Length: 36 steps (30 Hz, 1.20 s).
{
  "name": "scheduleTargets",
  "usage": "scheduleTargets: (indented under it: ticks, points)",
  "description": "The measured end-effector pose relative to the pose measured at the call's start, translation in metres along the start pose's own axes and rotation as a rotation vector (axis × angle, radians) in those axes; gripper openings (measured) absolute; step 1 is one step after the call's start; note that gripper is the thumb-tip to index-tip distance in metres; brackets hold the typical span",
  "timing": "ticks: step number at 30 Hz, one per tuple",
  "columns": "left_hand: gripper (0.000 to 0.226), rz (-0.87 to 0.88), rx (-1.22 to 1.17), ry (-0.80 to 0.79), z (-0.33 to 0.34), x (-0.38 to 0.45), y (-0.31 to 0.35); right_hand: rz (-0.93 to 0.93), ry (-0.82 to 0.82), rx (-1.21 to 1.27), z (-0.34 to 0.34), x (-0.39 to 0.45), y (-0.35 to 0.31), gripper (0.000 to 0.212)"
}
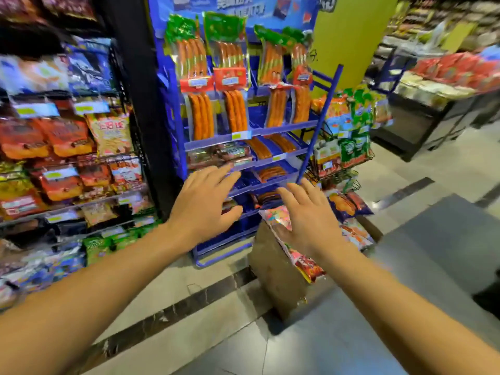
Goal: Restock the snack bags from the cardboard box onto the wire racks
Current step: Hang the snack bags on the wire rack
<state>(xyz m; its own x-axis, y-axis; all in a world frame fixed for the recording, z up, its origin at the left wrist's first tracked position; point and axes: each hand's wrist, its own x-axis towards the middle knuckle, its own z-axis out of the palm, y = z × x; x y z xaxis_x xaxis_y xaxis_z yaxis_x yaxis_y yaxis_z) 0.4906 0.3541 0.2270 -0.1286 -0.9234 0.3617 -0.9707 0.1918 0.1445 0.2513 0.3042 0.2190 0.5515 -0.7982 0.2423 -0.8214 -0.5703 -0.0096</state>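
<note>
Above one cardboard box (276,277) of snack bags (305,262), two empty hands spread.

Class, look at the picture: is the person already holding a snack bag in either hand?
No. Both the left hand and the right hand are spread open and empty, above the snack bags in the cardboard box.

Both hands, left (204,201) and right (308,216), reach out empty with fingers spread above the cardboard box (278,269) of snack bags (305,262) before a blue rack (251,131).
</note>
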Motion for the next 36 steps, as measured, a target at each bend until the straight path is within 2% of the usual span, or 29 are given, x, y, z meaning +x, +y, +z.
scheduleTargets:
  ticks: [7,14,21,30,36]
  points:
    - [0.08,0.001,-0.04,-0.128,0.09,0.045,0.135,0.094,-0.129,-0.083,0.022,-0.074,0.144,0.082]
    - [0.077,0.068,-0.057,-0.226,0.162,0.101,0.206,0.188,-0.216,-0.09,0.049,-0.098,0.252,0.08]
    - [0.076,0.079,-0.085,-0.336,0.247,0.181,0.228,0.292,-0.292,-0.106,0.08,-0.072,0.351,0.081]
    - [0.074,0.094,-0.121,-0.451,0.32,0.285,0.229,0.419,-0.318,-0.025,0.122,-0.009,0.439,0.084]
    - [0.074,0.048,-0.121,-0.545,0.369,0.341,0.245,0.395,-0.399,0.056,0.175,0.026,0.499,0.088]
